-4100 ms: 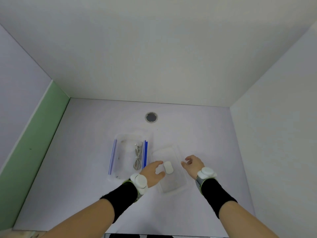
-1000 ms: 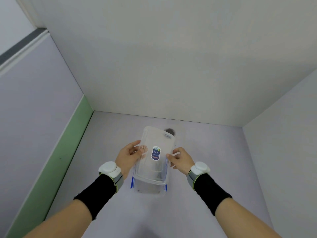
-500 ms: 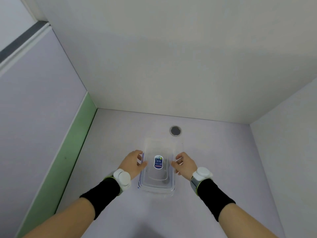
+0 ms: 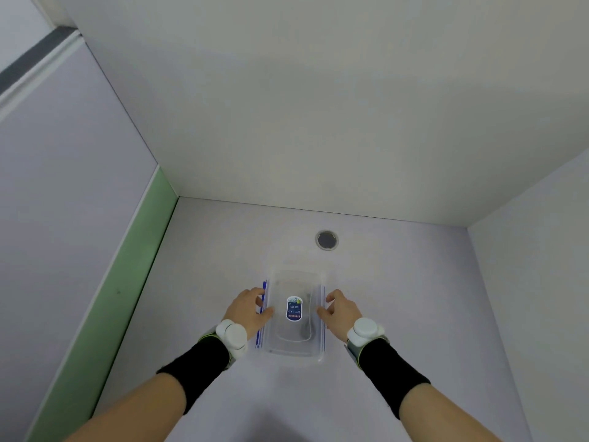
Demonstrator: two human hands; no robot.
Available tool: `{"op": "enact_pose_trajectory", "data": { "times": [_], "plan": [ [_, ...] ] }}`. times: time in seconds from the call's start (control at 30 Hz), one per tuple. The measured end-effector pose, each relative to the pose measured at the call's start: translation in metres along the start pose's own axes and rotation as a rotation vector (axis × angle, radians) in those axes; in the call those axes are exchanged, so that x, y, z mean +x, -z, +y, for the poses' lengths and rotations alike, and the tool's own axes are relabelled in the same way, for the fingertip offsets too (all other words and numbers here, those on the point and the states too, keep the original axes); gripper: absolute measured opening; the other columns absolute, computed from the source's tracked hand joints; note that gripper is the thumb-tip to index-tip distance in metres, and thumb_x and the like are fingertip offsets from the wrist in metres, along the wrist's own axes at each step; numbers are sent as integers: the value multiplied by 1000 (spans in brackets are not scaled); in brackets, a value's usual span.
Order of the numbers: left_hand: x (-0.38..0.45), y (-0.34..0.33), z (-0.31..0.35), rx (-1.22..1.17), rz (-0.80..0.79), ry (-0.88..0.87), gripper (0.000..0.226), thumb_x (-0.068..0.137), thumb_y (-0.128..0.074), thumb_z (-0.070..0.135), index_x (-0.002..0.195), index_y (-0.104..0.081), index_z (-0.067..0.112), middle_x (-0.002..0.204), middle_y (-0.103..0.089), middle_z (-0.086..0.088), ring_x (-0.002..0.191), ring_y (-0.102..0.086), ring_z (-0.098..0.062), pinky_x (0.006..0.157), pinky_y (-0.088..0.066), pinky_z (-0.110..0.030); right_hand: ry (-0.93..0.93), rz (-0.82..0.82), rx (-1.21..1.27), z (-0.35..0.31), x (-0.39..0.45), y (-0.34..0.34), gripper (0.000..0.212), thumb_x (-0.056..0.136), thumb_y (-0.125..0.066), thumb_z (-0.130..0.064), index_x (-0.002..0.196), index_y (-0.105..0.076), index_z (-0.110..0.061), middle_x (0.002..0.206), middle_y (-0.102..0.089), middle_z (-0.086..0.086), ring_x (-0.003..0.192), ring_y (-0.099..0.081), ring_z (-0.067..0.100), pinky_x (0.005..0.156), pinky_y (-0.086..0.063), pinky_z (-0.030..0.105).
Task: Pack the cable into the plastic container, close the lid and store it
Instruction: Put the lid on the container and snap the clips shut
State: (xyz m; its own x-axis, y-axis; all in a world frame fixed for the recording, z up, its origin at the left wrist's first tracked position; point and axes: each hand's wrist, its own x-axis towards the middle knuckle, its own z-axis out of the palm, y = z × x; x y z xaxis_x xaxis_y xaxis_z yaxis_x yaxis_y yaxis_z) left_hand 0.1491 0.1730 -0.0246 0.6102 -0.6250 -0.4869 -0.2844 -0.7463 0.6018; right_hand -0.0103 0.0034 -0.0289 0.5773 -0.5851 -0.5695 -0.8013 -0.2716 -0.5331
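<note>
While lying flat on the pale table (image 4: 207, 282), already covered by its see-through lid (image 4: 296, 279): clear plastic container (image 4: 294, 346), near the middle of the tabletop, long sides running away from the body. Stuck on top of the lid, a small blue and white sticker (image 4: 294, 309). Dimly visible through the plastic, just right of the sticker and toward the near end, a grey shape, most likely the cable (image 4: 305, 330), inside the container. Along each long side, a blue clasp: left one (image 4: 263, 295) sticking out from the wall, right one (image 4: 323, 298) closer in. Left hand (image 4: 248, 309) pressed against the left side, half open, fingers bent over the left clasp, thumb touching the lid's edge, nothing enclosed in the palm. Right hand (image 4: 341, 311) mirrored on the other side, also half open, thumb tip at the lid's right edge, fingers curled just beside the right clasp, holding nothing. On each wrist a white band (image 4: 232, 334), then a black sleeve (image 4: 197, 368) up the forearm. Beyond the container's far end, near it but apart, a round dark hole (image 4: 326, 240) in the table. At the table's left edge, a green strip (image 4: 105, 314); plain walls on three sides.
</note>
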Motion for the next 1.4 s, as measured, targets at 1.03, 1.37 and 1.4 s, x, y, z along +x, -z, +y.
{"op": "enact_pose_trajectory", "data": {
  "times": [1.03,1.37,1.4],
  "plan": [
    [10,-7,-16,-54,-41,43,49,86,-63,38,129,-47,21,96,-61,3,84,-63,-17,75,-49,-25,0,-50,35,5,7,-9,38,92,-58,-33,121,-42,-12,90,-72,14,77,-67,26,68,-46,27],
    [8,-9,-23,-172,-67,87,45,85,-67,38,123,-49,22,96,-65,-3,86,-69,-25,77,-56,-32,-36,-58,141,13,11,-12,38,87,-65,-39,113,-44,-22,76,-64,-2,79,-71,25,75,-57,37],
    [8,-10,-23,-179,-69,93,45,85,-66,38,123,-49,22,97,-66,-5,87,-69,-25,77,-56,-32,-41,-60,147,14,12,-12,37,86,-65,-39,112,-43,-24,76,-64,-2,79,-71,24,75,-58,38]
  ]
}}
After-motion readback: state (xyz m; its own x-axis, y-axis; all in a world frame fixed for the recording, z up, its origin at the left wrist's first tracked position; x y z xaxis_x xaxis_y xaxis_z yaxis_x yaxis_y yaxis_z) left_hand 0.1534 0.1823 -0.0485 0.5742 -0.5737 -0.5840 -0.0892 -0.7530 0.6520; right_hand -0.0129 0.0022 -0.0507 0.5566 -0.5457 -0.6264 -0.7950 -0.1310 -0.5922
